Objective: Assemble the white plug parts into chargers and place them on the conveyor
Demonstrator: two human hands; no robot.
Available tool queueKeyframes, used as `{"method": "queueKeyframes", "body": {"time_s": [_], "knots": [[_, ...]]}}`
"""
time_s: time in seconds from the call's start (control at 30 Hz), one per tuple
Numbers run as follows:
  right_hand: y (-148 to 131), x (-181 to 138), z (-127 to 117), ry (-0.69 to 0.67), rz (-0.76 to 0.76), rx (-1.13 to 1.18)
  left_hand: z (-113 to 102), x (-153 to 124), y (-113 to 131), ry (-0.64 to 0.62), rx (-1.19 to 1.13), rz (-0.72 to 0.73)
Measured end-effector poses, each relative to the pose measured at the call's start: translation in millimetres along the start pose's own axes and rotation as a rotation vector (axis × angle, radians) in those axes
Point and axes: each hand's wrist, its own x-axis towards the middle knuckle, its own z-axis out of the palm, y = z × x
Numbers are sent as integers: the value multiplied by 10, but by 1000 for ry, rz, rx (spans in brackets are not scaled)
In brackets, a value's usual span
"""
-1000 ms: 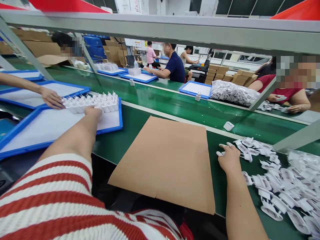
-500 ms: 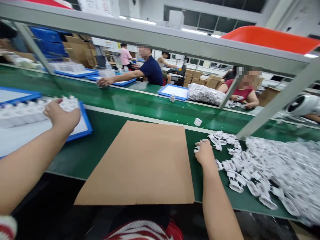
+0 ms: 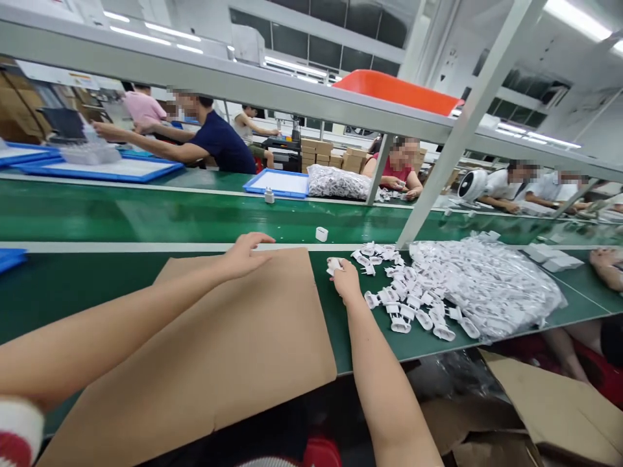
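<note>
An orange tray (image 3: 396, 92) is carried by the overhead shelf (image 3: 195, 74); beyond, brown cartons (image 3: 322, 153) are stacked and a white fan (image 3: 473, 185) is seen.

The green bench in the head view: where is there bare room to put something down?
On the green bench, a wide bare patch lies between the blue tray at left and the cardboard sheet, beyond the left forearm. The sheet's near right part is also bare. Crowded: right of the right hand, with loose white parts and a plastic bag.
</note>
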Motion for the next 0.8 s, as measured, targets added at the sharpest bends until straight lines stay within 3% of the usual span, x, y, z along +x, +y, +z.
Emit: {"method": "queueKeyframes", "body": {"time_s": [0.07, 0.23, 0.37, 0.47, 0.63, 0.7, 0.8], "knots": [[23, 28, 15, 23, 67, 102, 258, 329, 3, -83, 16, -32], [45, 10, 32, 54, -7, 276, 792, 1087, -20, -135, 60, -33], [20, 12, 42, 69, 73, 463, 1036, 1531, -41, -164, 30, 29], [2, 29, 13, 0, 184, 620, 1140, 1744, -58, -185, -4, 53], [-19, 35, -61, -77, 246, 627, 1151, 1751, -23, -138, -37, -22], [-38, 27, -67, -66, 242, 621, 1072, 1570, 48, -98, -53, -14], [-85, -2, -35, -53, 182, 580, 890, 1066, 200, -85, -130, 20]]}}
